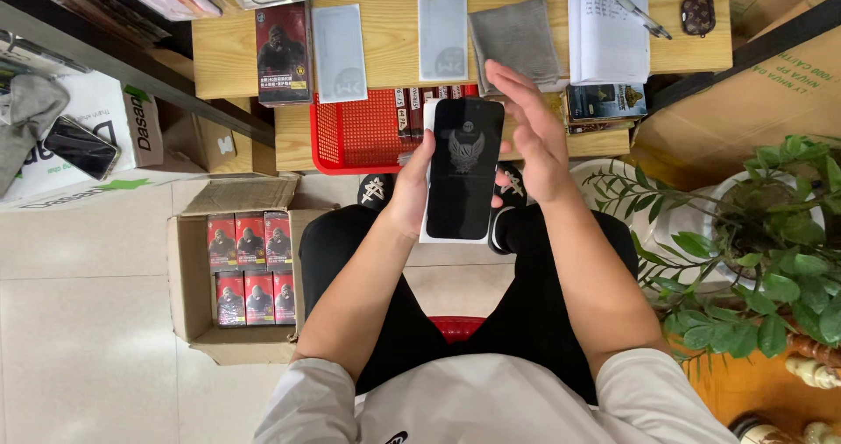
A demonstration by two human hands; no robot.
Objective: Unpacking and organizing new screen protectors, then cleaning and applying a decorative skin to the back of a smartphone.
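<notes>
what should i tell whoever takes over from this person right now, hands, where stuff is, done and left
Left hand: grips the left edge of a black glass sheet, held upright over a white backing card.
Right hand: open, fingers spread, at the sheet's right edge, holding nothing.
Around: red basket on the low wooden table in front; grey cloth and two pale sleeves beyond it; open carton of red boxes on the floor at the left.
Done: one sheet is out of its pack and in hand.
Left: the sheet is not yet laid on anything; the carton boxes look unopened.
</notes>
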